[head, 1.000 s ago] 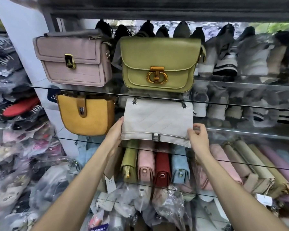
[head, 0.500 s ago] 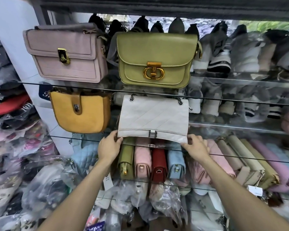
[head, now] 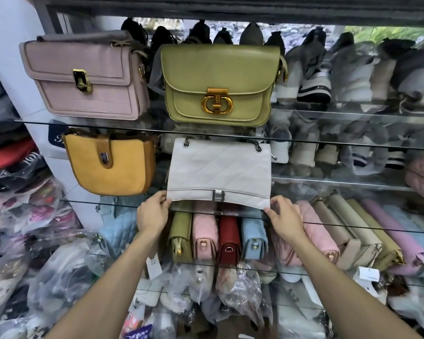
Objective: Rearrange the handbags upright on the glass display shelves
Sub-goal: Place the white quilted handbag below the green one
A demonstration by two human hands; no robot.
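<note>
A white quilted handbag (head: 219, 171) with a chain strap stands upright on the middle glass shelf (head: 83, 201). My left hand (head: 152, 214) pinches its lower left corner. At the lower right corner my right hand (head: 283, 216) touches the flap edge with its fingertips. To the bag's left stands a mustard yellow handbag (head: 110, 165). On the upper glass shelf (head: 328, 143) a mauve handbag (head: 86, 79) and an olive green handbag (head: 218, 85) with a gold clasp stand upright.
Below the white bag a row of small bags, olive (head: 180, 237), pink (head: 205, 237), red (head: 228, 237) and light blue (head: 253, 234), stands end-on on a lower shelf. Several long purses (head: 353, 231) lean to the right. Plastic-wrapped goods (head: 66, 280) crowd the left and bottom; shoes (head: 313, 77) fill the back.
Both hands slid down from the white bag's sides to its bottom corners. The bag now sits lower and squarer on the shelf.
</note>
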